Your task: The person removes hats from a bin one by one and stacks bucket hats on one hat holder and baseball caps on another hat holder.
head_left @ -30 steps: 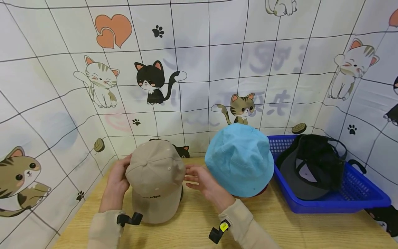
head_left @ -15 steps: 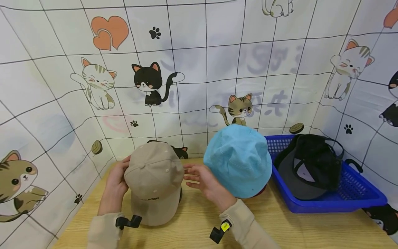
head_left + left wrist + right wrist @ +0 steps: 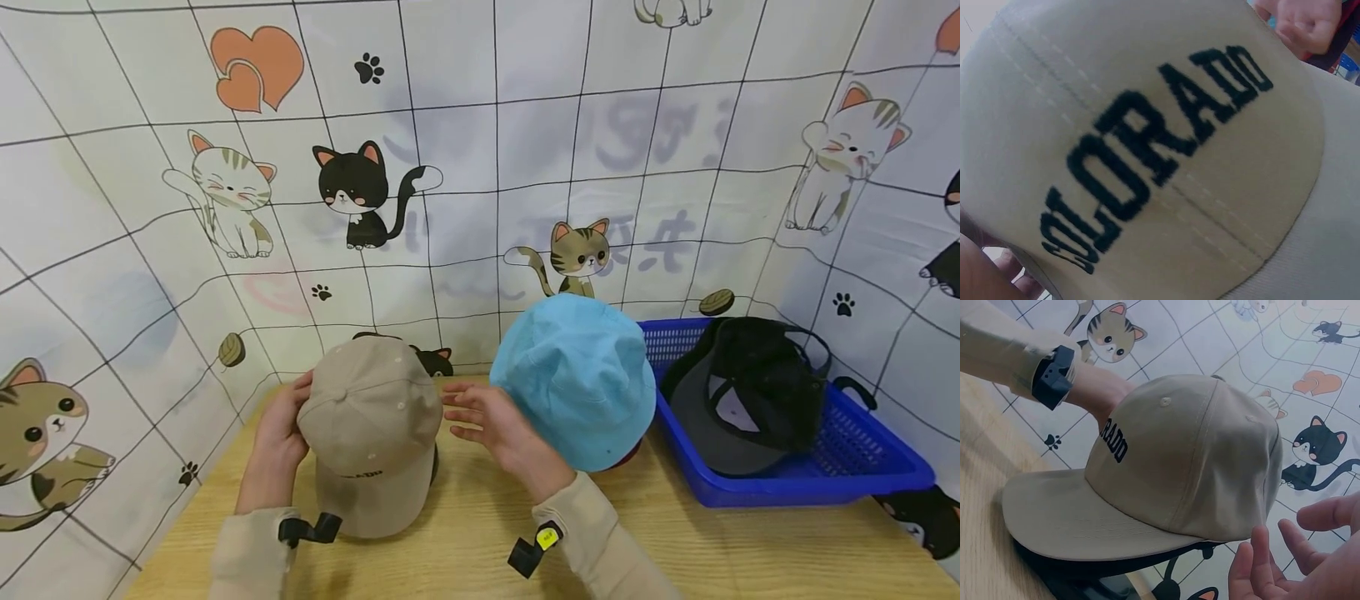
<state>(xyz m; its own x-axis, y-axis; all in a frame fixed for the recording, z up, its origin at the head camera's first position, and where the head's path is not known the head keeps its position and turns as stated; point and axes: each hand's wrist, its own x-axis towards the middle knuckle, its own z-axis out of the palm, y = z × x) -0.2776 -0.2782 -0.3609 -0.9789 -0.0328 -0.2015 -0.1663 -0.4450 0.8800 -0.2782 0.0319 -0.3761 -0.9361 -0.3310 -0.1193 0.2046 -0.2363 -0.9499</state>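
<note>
A beige baseball cap (image 3: 371, 408), lettered COLORADO in dark thread, sits brim toward me on the left of the wooden table. Beneath its brim the right wrist view shows a dark cap (image 3: 1079, 569). My left hand (image 3: 281, 433) holds the beige cap by its left side, some fingers hidden behind the edge. On the opposite side, my right hand (image 3: 495, 429) has loosely spread fingers, the tips right at the cap's lower rear edge. Close behind that hand is a light blue bucket hat (image 3: 577, 383), with a dark red edge (image 3: 628, 456) showing under it.
At the right stands a blue plastic basket (image 3: 877, 475) with a black and grey cap (image 3: 765, 400) in it. A cat-print sheet (image 3: 465, 167) covers the walls behind and beside the wooden table (image 3: 465, 550).
The view has shifted slightly. Both hands and the beige cap stay nearly in place.
</note>
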